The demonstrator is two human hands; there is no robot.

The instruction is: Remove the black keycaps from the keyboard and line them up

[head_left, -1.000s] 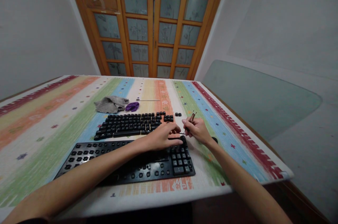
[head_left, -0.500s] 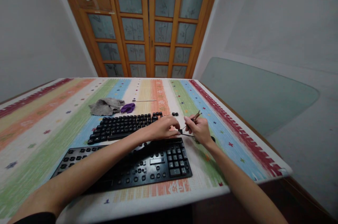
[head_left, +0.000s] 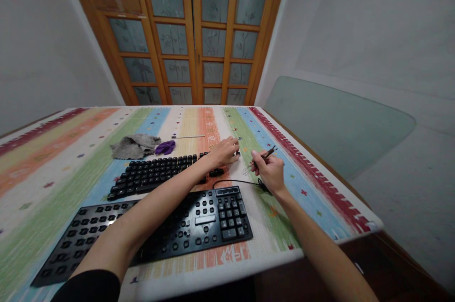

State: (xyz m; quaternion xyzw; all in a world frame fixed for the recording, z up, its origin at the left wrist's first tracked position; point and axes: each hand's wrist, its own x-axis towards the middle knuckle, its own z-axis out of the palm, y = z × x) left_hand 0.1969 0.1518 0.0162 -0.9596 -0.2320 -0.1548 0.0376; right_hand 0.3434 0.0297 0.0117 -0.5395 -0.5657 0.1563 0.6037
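Observation:
My left hand [head_left: 226, 151] reaches beyond the keyboard, its fingers closed on a small black keycap [head_left: 238, 154] that partly shows at the fingertips on the cloth. My right hand [head_left: 269, 172] grips a keycap puller with a dark handle [head_left: 269, 151] and thin wire loops [head_left: 248, 169] pointing left. Nothing shows between the loops. Below my left forearm lies a black keyboard [head_left: 205, 207], mostly stripped of its keycaps; the number pad [head_left: 232, 216] on its right still has its caps. Behind it, loose black keycaps [head_left: 152, 174] are laid in keyboard order, part of them hidden by the forearm.
A grey cloth [head_left: 135, 146], a purple cloth [head_left: 165, 147] and a thin rod [head_left: 188, 137] lie at the back. The black cable [head_left: 236, 180] runs from the keyboard under my right hand. The striped tablecloth [head_left: 295, 193] drops at the near edge.
My left hand has moved from beside the puller to farther back, near the loose keycaps. The puller's wire loops have come away from it. The view has shifted slightly.

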